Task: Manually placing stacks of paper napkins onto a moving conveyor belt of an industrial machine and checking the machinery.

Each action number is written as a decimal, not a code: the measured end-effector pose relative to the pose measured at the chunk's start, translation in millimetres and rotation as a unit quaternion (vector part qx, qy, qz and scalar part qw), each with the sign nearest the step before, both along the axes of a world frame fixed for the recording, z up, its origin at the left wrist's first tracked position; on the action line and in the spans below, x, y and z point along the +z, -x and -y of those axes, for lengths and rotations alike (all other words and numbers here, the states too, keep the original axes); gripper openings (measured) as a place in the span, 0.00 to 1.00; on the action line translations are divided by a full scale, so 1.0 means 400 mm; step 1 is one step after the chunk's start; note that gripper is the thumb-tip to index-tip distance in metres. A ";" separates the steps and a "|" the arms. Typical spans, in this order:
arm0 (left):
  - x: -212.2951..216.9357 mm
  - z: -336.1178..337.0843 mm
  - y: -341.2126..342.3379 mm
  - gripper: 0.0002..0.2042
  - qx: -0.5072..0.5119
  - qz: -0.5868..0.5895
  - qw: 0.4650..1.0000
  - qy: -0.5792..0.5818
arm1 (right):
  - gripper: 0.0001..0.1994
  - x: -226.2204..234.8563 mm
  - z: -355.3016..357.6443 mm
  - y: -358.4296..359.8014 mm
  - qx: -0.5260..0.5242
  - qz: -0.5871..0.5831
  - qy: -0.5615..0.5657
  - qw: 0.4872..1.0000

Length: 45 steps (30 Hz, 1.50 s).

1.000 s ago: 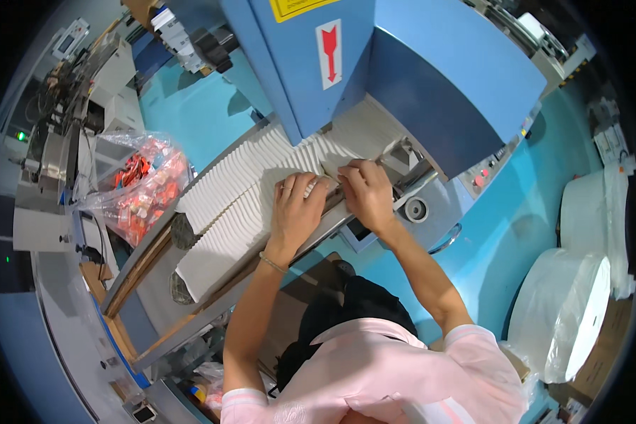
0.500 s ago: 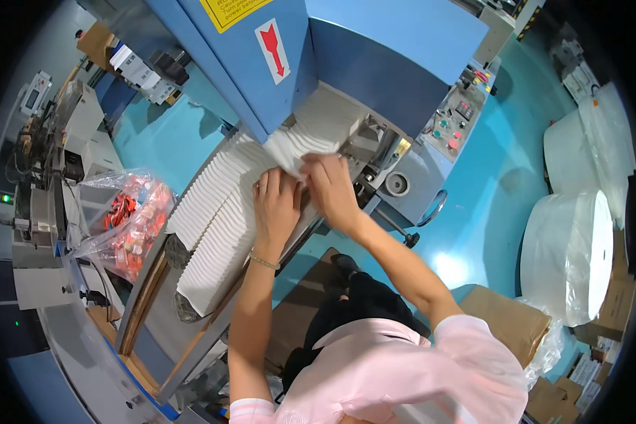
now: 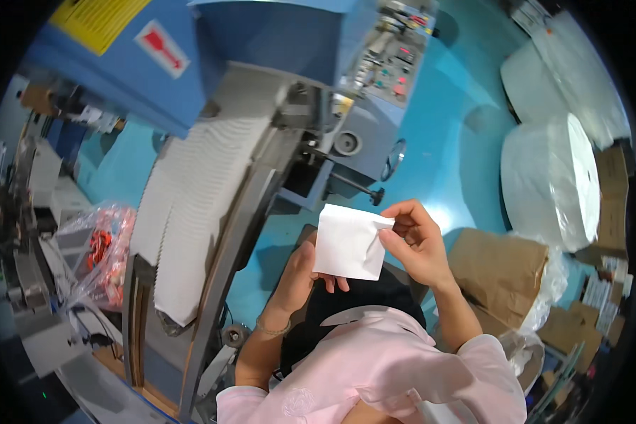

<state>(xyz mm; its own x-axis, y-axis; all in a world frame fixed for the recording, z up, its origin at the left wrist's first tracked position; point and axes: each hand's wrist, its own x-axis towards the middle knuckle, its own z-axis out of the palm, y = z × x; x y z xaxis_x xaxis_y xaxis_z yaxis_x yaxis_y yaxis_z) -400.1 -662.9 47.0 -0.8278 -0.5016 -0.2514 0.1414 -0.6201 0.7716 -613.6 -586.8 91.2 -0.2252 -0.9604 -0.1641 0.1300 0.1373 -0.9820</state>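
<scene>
Rail: ran as a hard metal edge left of the hands, flanking the rippled white stack.
Knob: stuck out black from the blue machine, beyond the paper's upper right corner.
Floor: gave open blue room between the machine and the wrapped rolls.
Brown package: stood just right of the right forearm, narrowing that side.
Left hand: held the left edge, fingertips showing below.
Right hand: pinched the upper right corner, well apart from the left.
White paper: hung between both hands over the lap, squarish, slightly tilted, creased near the right thumb; its layers could not be counted.
</scene>
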 end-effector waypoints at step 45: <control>-0.025 -0.034 1.449 0.12 -0.209 -0.023 0.975 0.072 | 0.19 0.019 -0.247 1.172 -0.314 -0.640 0.096 0.694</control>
